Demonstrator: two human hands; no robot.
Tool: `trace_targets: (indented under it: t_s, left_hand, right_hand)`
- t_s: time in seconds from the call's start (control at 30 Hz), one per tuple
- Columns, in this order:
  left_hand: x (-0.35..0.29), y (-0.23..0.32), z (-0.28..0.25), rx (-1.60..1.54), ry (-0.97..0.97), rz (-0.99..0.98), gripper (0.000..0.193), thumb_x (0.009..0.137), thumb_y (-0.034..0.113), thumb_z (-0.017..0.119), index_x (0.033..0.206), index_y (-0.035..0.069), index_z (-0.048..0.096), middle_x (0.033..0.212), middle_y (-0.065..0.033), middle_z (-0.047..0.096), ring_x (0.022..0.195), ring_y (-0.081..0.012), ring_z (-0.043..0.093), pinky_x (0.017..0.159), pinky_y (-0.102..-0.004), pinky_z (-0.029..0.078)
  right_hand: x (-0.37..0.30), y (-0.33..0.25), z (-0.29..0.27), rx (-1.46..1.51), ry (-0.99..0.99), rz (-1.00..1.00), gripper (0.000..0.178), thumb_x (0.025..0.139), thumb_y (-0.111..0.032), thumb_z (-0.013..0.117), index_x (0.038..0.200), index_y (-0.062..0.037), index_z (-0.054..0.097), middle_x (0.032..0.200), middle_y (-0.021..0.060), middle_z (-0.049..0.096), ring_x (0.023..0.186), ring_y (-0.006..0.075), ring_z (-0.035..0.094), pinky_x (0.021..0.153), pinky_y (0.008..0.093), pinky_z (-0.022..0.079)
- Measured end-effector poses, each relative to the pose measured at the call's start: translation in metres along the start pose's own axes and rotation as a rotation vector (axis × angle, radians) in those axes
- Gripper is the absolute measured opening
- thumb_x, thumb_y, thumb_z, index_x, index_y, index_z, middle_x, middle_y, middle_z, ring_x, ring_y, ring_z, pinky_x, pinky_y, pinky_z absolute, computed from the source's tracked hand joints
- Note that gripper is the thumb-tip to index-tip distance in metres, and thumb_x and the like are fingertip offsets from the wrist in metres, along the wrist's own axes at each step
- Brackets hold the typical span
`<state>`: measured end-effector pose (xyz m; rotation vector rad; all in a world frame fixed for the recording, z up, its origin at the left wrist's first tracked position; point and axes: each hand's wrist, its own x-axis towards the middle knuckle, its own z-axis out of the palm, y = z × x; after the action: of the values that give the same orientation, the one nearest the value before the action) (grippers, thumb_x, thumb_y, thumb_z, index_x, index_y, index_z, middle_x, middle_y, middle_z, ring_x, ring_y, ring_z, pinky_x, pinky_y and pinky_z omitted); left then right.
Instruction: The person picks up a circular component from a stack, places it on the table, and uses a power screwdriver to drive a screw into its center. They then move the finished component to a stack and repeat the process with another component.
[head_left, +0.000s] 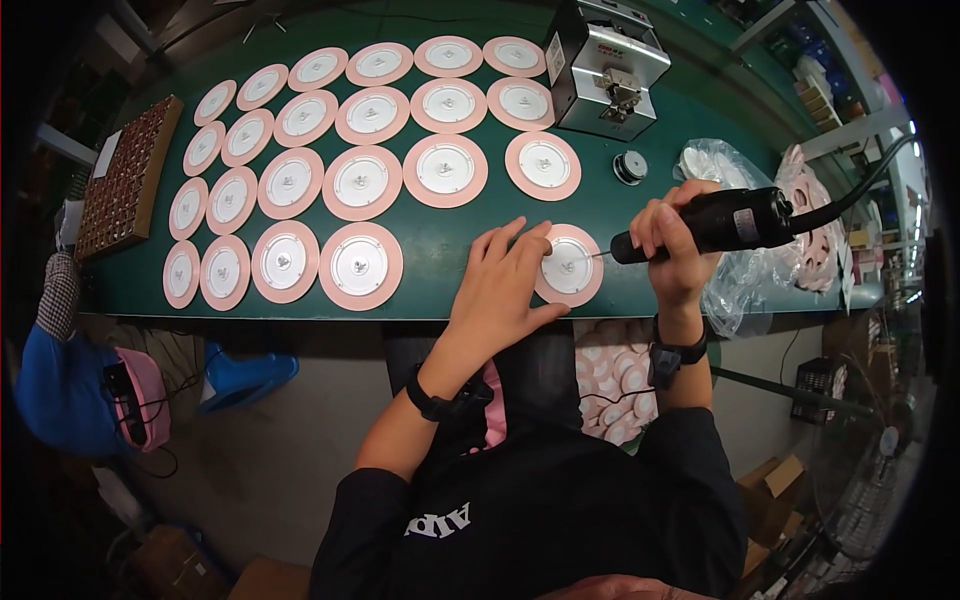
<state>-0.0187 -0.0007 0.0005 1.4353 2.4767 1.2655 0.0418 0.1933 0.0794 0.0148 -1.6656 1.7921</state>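
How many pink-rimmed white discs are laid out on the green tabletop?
23: three rows of six discs, a nearer row of four, and one at the left hand. The clear plastic may hide more.

Over at the left end of the green bench [625, 215] I can see a brown tray [130, 180] split into many small cells, with a white paper slip [107, 155] on it. Beside that end sits a co-worker [70, 400] in a blue top with one chequered sleeve [58, 300], near a blue plastic stool [245, 375]. To the right, a crumpled clear plastic bag [735, 295] droops past the bench edge. A black plastic crate [820, 388] stands below, with an open cardboard box [778, 480] nearer me, and metal shelving [865, 130] rises behind.
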Motion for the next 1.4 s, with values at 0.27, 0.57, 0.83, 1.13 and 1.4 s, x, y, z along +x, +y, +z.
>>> trace_targets:
  t_s: [0.27, 0.57, 0.83, 1.13, 1.4]
  left_hand:
    - [-0.002, -0.002, 0.002, 0.015, 0.014, 0.012, 0.074, 0.066, 0.03, 0.088, 0.125, 0.005, 0.051, 0.135, -0.009, 0.057, 0.134, -0.0359, 0.046, 0.109, -0.0497, 0.034]
    - [-0.002, -0.002, 0.002, 0.027, 0.022, 0.019, 0.075, 0.066, 0.031, 0.088, 0.126, 0.007, 0.052, 0.133, -0.0076, 0.06, 0.135, -0.0343, 0.046, 0.109, -0.0493, 0.034]
    - [-0.002, -0.002, 0.003, 0.03, 0.004, 0.008, 0.072, 0.066, 0.032, 0.088, 0.124, 0.007, 0.053, 0.135, -0.0076, 0.059, 0.136, -0.034, 0.045, 0.11, -0.0492, 0.033]
    - [-0.001, -0.001, 0.003, 0.033, -0.002, -0.003, 0.064, 0.066, 0.031, 0.088, 0.115, 0.008, 0.054, 0.142, -0.008, 0.055, 0.136, -0.0348, 0.044, 0.11, -0.0489, 0.032]
    - [-0.001, -0.001, 0.001, 0.04, -0.002, 0.0, 0.063, 0.066, 0.032, 0.087, 0.114, 0.009, 0.053, 0.143, -0.0079, 0.055, 0.136, -0.0348, 0.044, 0.11, -0.0484, 0.032]
  right_hand:
    - [-0.003, -0.004, 0.0, -0.05, -0.06, -0.054, 0.029, 0.089, -0.002, 0.059, 0.116, -0.0015, 0.047, 0.071, 0.0048, 0.045, 0.051, 0.0145, 0.045, 0.054, 0.0334, 0.045]
    - [-0.001, -0.012, -0.001, -0.048, -0.053, -0.088, 0.029, 0.089, -0.002, 0.059, 0.115, -0.0013, 0.047, 0.072, 0.0053, 0.046, 0.051, 0.0146, 0.045, 0.055, 0.0339, 0.045]
    - [0.0, -0.008, 0.006, -0.034, -0.057, -0.033, 0.025, 0.089, -0.002, 0.059, 0.111, -0.0027, 0.046, 0.07, 0.0048, 0.044, 0.05, 0.0139, 0.043, 0.053, 0.0326, 0.043]
    - [0.002, -0.001, 0.004, -0.015, -0.097, 0.0, 0.019, 0.09, -0.003, 0.059, 0.101, -0.0054, 0.044, 0.069, 0.0045, 0.043, 0.05, 0.0136, 0.041, 0.052, 0.032, 0.042]
    - [0.002, 0.0, 0.001, 0.004, -0.102, -0.015, 0.023, 0.089, -0.003, 0.059, 0.109, -0.0025, 0.046, 0.069, 0.0055, 0.046, 0.051, 0.0142, 0.044, 0.052, 0.0318, 0.043]
